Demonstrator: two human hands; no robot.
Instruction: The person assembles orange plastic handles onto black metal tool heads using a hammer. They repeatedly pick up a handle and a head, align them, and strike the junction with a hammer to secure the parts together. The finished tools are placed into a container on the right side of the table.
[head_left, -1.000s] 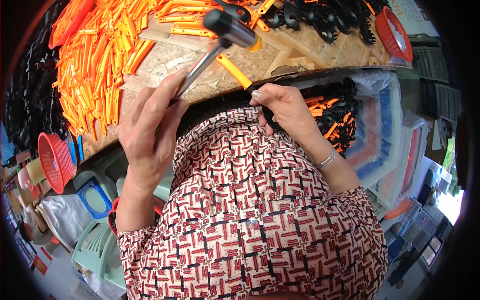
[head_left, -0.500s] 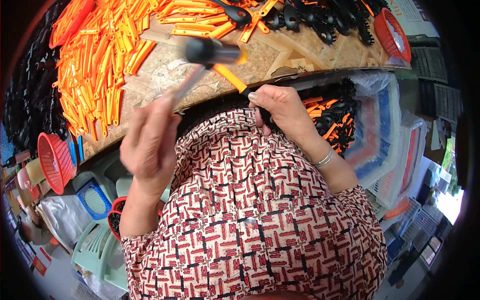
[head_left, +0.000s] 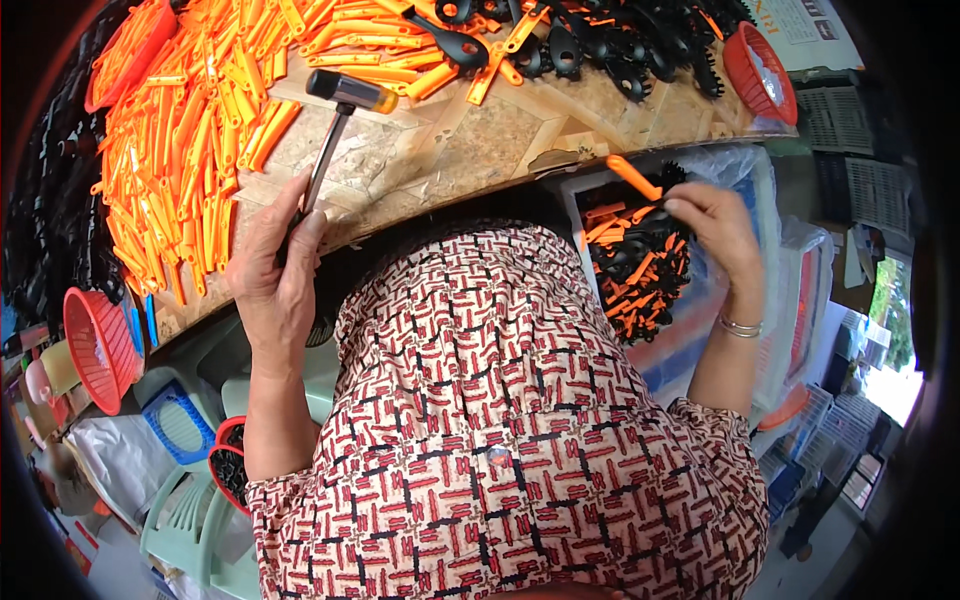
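My left hand (head_left: 275,265) grips the handle of a small hammer (head_left: 340,110), whose black and yellow head rests low over the wooden table (head_left: 480,140). My right hand (head_left: 710,225) is off the table's right edge, above a clear plastic bin (head_left: 770,260). It holds an assembled piece with an orange handle and a black head (head_left: 640,180). The bin is full of the same orange and black pieces (head_left: 635,270). Loose orange handles (head_left: 170,150) lie heaped on the table's left side. Black heads (head_left: 600,45) lie along its far edge.
A red basket (head_left: 760,70) sits at the table's far right, another red basket (head_left: 100,345) hangs low at the left. Pale green and blue plastic stools (head_left: 190,470) stand below the table. More crates and bins (head_left: 850,190) are stacked at the right.
My right hand has swung from the table edge out to the right over the bin, carrying the orange and black piece. The hammer has come down from its raised swing.
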